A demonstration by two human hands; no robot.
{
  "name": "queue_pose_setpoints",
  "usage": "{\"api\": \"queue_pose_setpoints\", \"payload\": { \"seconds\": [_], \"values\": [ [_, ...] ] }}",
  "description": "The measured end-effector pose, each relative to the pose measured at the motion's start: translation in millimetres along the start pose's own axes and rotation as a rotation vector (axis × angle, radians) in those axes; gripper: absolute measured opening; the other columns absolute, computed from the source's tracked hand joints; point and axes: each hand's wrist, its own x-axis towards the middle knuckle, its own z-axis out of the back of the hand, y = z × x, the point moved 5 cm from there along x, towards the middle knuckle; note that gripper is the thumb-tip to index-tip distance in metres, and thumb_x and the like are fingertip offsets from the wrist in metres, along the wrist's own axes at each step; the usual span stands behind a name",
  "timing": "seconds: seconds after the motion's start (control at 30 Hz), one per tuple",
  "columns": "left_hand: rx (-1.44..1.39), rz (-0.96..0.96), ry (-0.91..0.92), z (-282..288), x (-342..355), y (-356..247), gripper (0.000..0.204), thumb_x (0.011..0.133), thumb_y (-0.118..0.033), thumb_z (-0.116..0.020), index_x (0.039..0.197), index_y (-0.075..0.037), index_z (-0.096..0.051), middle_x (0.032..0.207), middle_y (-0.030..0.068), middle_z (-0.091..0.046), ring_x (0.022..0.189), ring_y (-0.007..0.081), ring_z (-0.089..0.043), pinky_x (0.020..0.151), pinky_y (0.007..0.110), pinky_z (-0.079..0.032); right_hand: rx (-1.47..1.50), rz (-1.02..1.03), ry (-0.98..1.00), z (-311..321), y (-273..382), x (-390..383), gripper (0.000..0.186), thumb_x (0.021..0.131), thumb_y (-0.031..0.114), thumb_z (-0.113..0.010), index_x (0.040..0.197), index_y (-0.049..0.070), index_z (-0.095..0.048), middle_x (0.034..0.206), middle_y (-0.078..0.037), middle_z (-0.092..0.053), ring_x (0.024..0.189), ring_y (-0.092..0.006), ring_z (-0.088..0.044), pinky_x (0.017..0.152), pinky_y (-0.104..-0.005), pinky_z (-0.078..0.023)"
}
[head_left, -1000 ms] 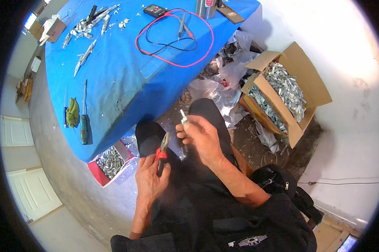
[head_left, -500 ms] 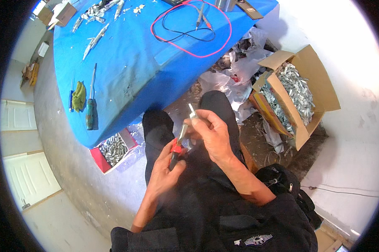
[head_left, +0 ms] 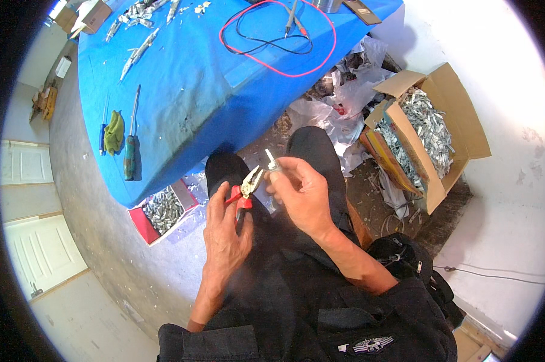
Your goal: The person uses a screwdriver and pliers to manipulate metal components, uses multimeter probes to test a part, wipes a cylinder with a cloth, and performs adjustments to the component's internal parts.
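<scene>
My left hand point(head_left: 226, 241) is wrapped round the red and black handles of a pair of pliers point(head_left: 247, 184). The pliers' jaws are parted and point up toward my other hand. Between the thumb and fingers of my right hand point(head_left: 304, 192) is a small white and silvery piece with a thin rod point(head_left: 271, 158) sticking up from it; its lower part is hidden by the fingers. A small gap separates the jaws from my right fingertips. Both hands are above my lap, between my knees.
A blue-covered table point(head_left: 182, 102) stands ahead, bearing a screwdriver point(head_left: 130, 148), a green cloth-like bundle point(head_left: 114, 133) and red and black test leads point(head_left: 296, 42). Beneath its left edge sits a red and white box point(head_left: 144, 227) of metal pieces. Right, a cardboard box point(head_left: 473, 130) holds metal scraps.
The pliers' jaws have opened and come away from the piece in my right hand. My left fingers have spread a little along the handles.
</scene>
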Motion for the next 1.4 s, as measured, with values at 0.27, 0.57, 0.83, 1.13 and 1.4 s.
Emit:
{"api": "queue_pose_setpoints", "payload": {
  "seconds": [0.27,0.57,0.83,1.13,1.4],
  "values": [
    [0.064,-0.018,-0.012,0.2,2.0,-3.0,0.04,0.09,-0.002,-0.072,0.129,0.003,-0.063,0.152,0.0251,-0.05,0.137,0.044,-0.053,0.113,0.049,-0.046,-0.092,0.038,-0.021,-2.3,0.3,-0.5,0.023,0.102,0.008,-0.067,0.121,-0.005,-0.066,0.099,-0.006,-0.074,0.084,-0.0077,-0.068,0.073,-0.0247,-0.056],
    [0.106,-0.023,-0.012,-1.4,2.0,1.1,0.037,0.09,-0.003,-0.074,0.125,0.002,-0.064,0.149,0.0231,-0.054,0.134,0.0426,-0.056,0.109,0.049,-0.049,-0.197,0.182,-0.055,0.1,-4.4,3.3,0.022,0.1,0.008,-0.07,0.116,-0.007,-0.067,0.097,-0.011,-0.078,0.086,-0.0064,-0.068,0.071,-0.0263,-0.056],
    [0.089,-0.012,0.003,-1.0,1.7,1.4,0.036,0.09,-0.002,-0.074,0.124,0.002,-0.065,0.149,0.0234,-0.055,0.134,0.0423,-0.056,0.11,0.048,-0.048,-0.22,0.181,-0.042,1.2,1.3,3.0,0.023,0.099,0.008,-0.07,0.117,-0.006,-0.067,0.095,-0.01,-0.078,0.084,-0.0048,-0.066,0.069,-0.026,-0.055],
    [0.135,-0.055,-0.025,-1.0,1.0,2.1,0.037,0.089,-0.001,-0.075,0.124,0.004,-0.064,0.146,0.0226,-0.056,0.13,0.0426,-0.058,0.107,0.049,-0.049,-0.231,0.176,-0.018,0.0,-0.4,1.7,0.023,0.099,0.008,-0.07,0.118,-0.005,-0.068,0.093,-0.01,-0.077,0.082,-0.0042,-0.065,0.067,-0.0257,-0.055],
    [0.269,-0.103,0.019,0.9,0.9,3.5,0.037,0.089,-0.006,-0.076,0.12,0.003,-0.058,0.137,0.02,-0.06,0.119,0.0407,-0.064,0.092,0.048,-0.056,-0.309,0.297,-0.007,-4.1,3.7,-0.6,0.022,0.098,0.009,-0.07,0.117,-0.003,-0.068,0.088,-0.014,-0.076,0.071,-0.0068,-0.067,0.061,-0.0295,-0.053]
  ]
}}
